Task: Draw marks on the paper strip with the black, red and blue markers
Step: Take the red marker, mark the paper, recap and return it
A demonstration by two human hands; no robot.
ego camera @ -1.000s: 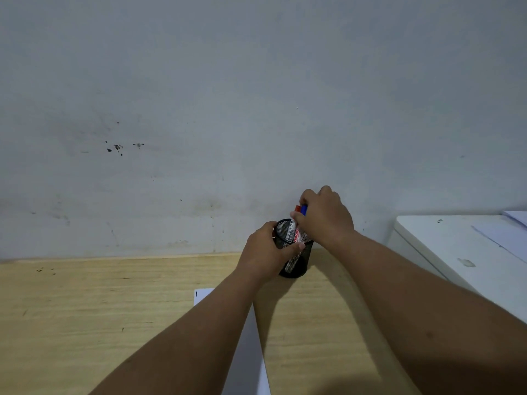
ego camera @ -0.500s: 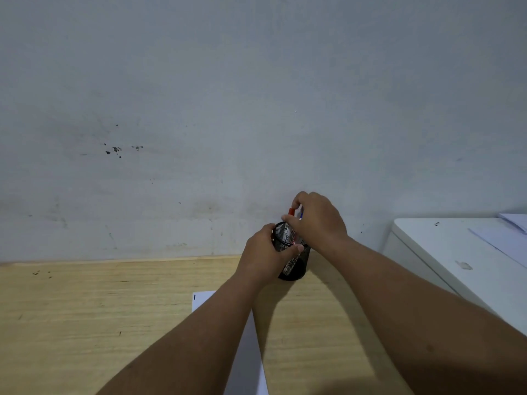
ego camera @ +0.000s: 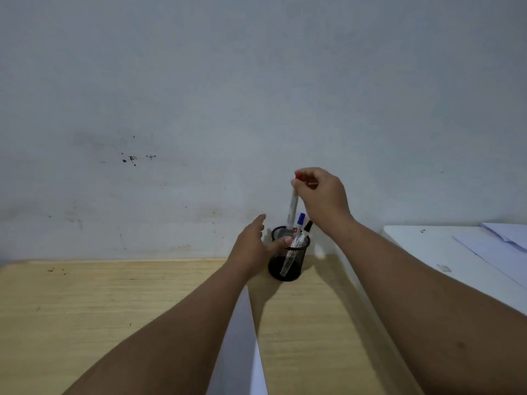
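A black mesh pen cup stands at the back of the wooden desk near the wall. My right hand is shut on the red marker by its red cap, with the marker raised almost clear of the cup. The blue marker and the black marker stand inside the cup. My left hand is beside the cup's left side, fingers spread, its thumb on the rim. The white paper strip lies on the desk between my forearms, partly hidden by my left arm.
The wooden desk ends at a grey wall close behind the cup. A white cabinet with loose white sheets on it stands to the right, level with the desk.
My right hand has risen, drawing the red marker up out of the cup. My left hand has loosened from around the cup and its fingers have spread.
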